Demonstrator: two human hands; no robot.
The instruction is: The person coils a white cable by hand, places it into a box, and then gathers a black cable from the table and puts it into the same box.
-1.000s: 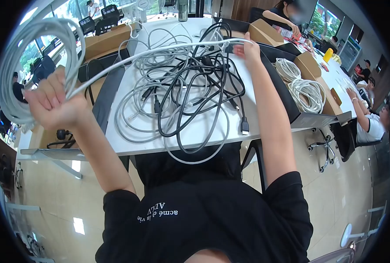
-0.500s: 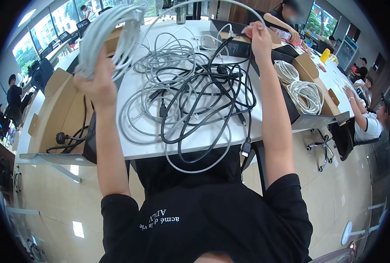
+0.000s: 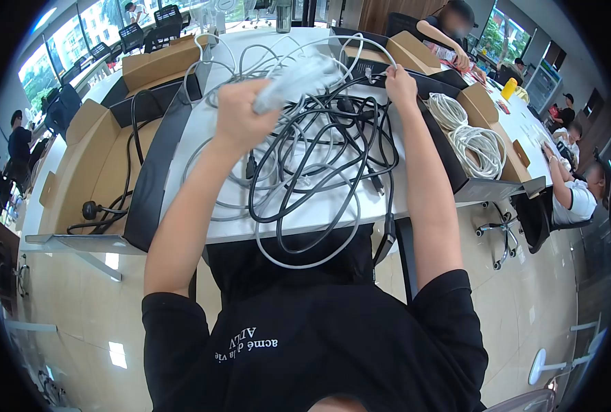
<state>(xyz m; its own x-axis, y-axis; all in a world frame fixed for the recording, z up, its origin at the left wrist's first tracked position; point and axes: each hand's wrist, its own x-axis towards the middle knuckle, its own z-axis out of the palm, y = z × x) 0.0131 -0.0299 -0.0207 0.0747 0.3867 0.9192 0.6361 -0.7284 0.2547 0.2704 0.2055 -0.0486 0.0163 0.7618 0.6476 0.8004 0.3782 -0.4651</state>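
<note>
My left hand (image 3: 245, 118) is closed around a bundle of white cable (image 3: 298, 81), which is smeared by motion above the tangle. Over to the right, my right hand (image 3: 401, 88) pinches a strand of white cable (image 3: 370, 42) that arcs back over the far side of the table. Between and below the hands lies a tangle of black cables (image 3: 285, 172) mixed with loose grey-white cable loops (image 3: 312, 264); one loop hangs over the table's near edge. A black plug (image 3: 388, 230) dangles at that edge, near my right forearm.
An open cardboard box (image 3: 79, 172) on the left holds a black cable with a plug (image 3: 91, 209). In the right box (image 3: 518, 161) lie coiled white cables (image 3: 480, 147). More open boxes (image 3: 161, 65) stand behind. A person (image 3: 449, 31) sits across the table; others sit at the right.
My left hand has swung the white cable bundle from the upper left down and right, over the tangle. My right hand still holds its strand, slightly lower.
</note>
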